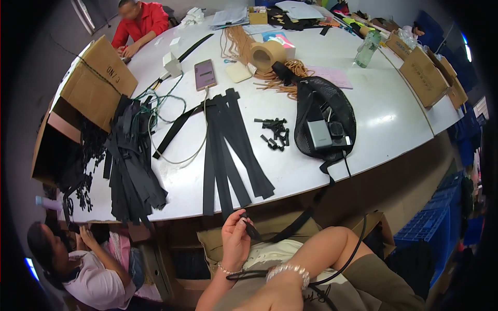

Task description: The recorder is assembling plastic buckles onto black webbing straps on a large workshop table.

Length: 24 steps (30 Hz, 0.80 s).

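Just in front of the table's near edge, my left hand (236,241) is closed, thumb and fingers pinching a black strap (286,233). The strap sags to the right and runs up toward the black mesh bag (326,111). My right hand (277,299), below a pearl bracelet, is bent back toward my body at the lower edge; its fingers are out of sight. Long black webbing strips (223,150) lie fanned on the table beyond my left hand, some reaching the edge. Small black plastic pieces (274,132) lie between them and the bag.
A thick bundle of black strips (132,166) hangs over the edge beside an open cardboard box (98,78). A phone (205,74) with a cable, a tape roll (267,56), tan cords (241,44) and a bottle (368,49) stand farther back. Two other people (93,274) sit left.
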Each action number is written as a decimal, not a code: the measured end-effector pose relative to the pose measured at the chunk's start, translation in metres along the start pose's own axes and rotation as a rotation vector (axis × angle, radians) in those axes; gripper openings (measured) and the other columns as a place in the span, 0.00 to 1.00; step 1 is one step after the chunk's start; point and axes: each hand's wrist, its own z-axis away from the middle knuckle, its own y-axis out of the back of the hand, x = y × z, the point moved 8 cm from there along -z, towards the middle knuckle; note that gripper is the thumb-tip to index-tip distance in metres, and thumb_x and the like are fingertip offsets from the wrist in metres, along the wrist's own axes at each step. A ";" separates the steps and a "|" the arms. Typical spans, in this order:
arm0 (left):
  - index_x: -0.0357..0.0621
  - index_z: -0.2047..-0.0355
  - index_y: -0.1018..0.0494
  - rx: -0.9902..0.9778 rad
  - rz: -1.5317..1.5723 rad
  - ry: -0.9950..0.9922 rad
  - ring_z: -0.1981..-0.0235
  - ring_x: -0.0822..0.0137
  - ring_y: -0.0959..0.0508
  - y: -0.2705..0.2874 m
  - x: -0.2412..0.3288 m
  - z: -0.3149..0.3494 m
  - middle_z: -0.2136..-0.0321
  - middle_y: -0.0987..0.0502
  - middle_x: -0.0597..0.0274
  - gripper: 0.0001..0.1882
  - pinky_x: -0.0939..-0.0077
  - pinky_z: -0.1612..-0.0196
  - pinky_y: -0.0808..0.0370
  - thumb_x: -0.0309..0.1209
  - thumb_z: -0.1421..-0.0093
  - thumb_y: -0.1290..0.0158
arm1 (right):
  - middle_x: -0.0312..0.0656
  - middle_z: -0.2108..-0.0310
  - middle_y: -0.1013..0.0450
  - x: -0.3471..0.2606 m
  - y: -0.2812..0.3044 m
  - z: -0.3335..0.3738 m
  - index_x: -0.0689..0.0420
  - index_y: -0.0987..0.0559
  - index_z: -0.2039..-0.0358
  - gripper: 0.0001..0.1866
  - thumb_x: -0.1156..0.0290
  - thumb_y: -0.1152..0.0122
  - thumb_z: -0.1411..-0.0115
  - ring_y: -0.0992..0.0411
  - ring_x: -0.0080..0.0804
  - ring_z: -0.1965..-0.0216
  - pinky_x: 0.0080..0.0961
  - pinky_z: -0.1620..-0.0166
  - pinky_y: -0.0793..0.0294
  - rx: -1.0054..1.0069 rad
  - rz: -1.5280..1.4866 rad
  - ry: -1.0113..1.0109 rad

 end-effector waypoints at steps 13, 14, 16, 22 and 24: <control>0.38 0.57 0.28 0.010 -0.147 -0.101 0.70 0.81 0.28 -0.018 0.016 0.010 0.72 0.27 0.69 0.11 0.91 0.70 0.31 0.21 0.42 0.48 | 0.39 0.75 0.28 0.014 0.098 0.210 0.64 0.23 0.71 0.08 0.76 0.34 0.51 0.31 0.21 0.75 0.16 0.70 0.31 1.723 1.262 -0.094; 0.38 0.58 0.27 0.001 -0.176 -0.119 0.70 0.81 0.28 -0.019 0.018 0.011 0.72 0.28 0.69 0.11 0.91 0.69 0.31 0.20 0.43 0.47 | 0.39 0.76 0.28 0.014 0.096 0.209 0.63 0.22 0.73 0.06 0.77 0.34 0.52 0.31 0.21 0.76 0.15 0.72 0.32 1.742 1.299 -0.055; 0.38 0.59 0.27 -0.007 -0.208 -0.136 0.71 0.81 0.28 -0.023 0.021 0.012 0.73 0.28 0.70 0.11 0.90 0.69 0.31 0.20 0.43 0.47 | 0.39 0.76 0.27 0.016 0.095 0.211 0.63 0.22 0.73 0.05 0.78 0.35 0.51 0.31 0.20 0.76 0.15 0.73 0.32 1.753 1.326 0.025; 0.37 0.60 0.26 -0.009 -0.281 -0.164 0.71 0.82 0.29 -0.025 0.028 0.012 0.73 0.29 0.71 0.11 0.90 0.66 0.30 0.20 0.44 0.46 | 0.34 0.79 0.32 0.029 0.111 0.224 0.65 0.26 0.78 0.06 0.77 0.42 0.45 0.37 0.16 0.78 0.14 0.76 0.38 1.756 0.983 0.257; 0.37 0.60 0.26 -0.024 -0.290 -0.150 0.71 0.82 0.29 -0.027 0.028 0.012 0.73 0.29 0.70 0.10 0.89 0.65 0.29 0.20 0.44 0.47 | 0.27 0.82 0.37 0.032 0.115 0.225 0.63 0.29 0.79 0.09 0.76 0.46 0.42 0.44 0.11 0.80 0.13 0.78 0.45 1.717 0.883 0.342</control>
